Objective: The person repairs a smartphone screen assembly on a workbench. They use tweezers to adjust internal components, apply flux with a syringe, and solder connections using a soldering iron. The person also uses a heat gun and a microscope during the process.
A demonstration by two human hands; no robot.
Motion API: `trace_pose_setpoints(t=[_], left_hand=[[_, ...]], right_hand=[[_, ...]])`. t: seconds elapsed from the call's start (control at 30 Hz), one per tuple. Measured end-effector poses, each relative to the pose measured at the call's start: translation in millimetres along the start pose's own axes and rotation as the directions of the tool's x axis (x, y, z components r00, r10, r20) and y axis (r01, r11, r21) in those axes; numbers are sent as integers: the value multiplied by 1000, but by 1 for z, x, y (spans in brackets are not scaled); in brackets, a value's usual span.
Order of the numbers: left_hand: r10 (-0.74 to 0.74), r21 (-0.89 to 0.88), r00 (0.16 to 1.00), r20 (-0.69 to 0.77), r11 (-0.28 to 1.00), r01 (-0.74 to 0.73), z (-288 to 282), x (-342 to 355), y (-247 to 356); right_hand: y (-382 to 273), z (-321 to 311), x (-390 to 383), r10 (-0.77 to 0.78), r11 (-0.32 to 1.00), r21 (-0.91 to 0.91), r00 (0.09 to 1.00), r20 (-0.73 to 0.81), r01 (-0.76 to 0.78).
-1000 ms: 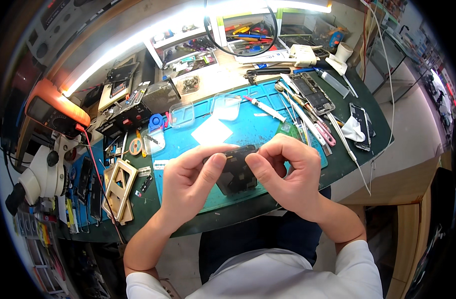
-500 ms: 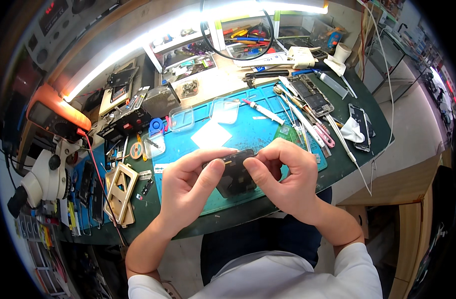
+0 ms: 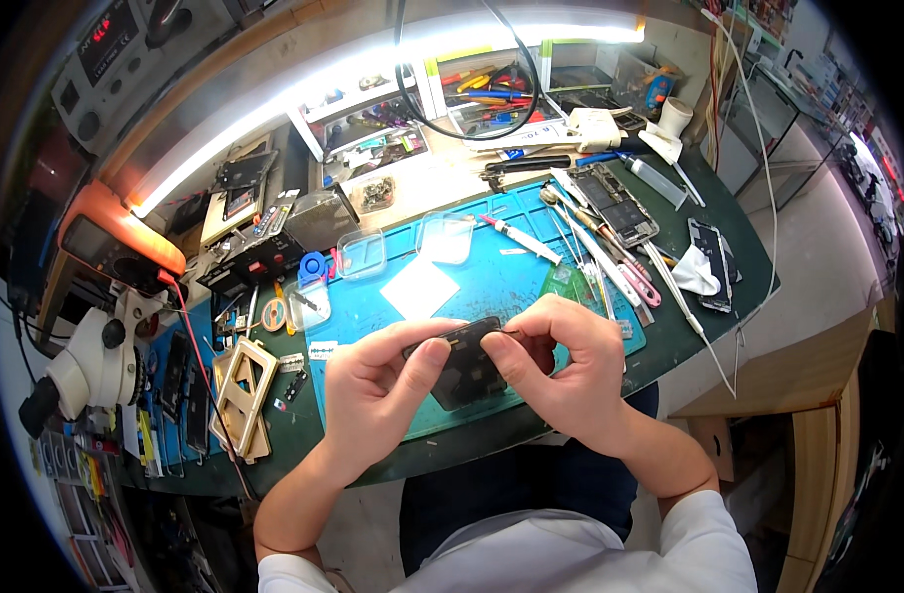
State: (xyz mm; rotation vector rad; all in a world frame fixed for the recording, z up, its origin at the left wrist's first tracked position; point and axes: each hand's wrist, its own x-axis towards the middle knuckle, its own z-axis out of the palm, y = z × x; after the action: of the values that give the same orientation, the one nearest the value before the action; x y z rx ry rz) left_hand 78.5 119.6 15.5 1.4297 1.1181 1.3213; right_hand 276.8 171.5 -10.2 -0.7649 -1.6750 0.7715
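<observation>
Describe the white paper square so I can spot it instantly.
Find the blue mat in the middle of the bench. The white paper square lies flat on it, just beyond the hands, below two clear plastic boxes; it alone is opaque white.

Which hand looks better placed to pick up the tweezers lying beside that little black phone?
Probably the right hand. The tweezers lie on the blue mat just beyond it, on its side. The left hand would have to cross the black phone that both hands hold.

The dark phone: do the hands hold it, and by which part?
Yes. Both hands grip the dark phone at its upper edge.
</observation>
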Motion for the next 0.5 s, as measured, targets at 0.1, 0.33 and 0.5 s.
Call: trace_pose_setpoints(t=[0.1,0.33,0.5], left_hand=[[12,17,1000,-5,1000,-12,0,1,-1],[26,-7,1000,-11,1000,-26,0,0,-7],[42,15,999,-19,999,-42,1,1,-8]], right_hand=[[1,0,0,-10,1000,-9,1000,-5,9],[-2,-1,0,-29,999,-37,1000,-1,29],[-2,-1,1,-27,999,-39,1000,2,27]])
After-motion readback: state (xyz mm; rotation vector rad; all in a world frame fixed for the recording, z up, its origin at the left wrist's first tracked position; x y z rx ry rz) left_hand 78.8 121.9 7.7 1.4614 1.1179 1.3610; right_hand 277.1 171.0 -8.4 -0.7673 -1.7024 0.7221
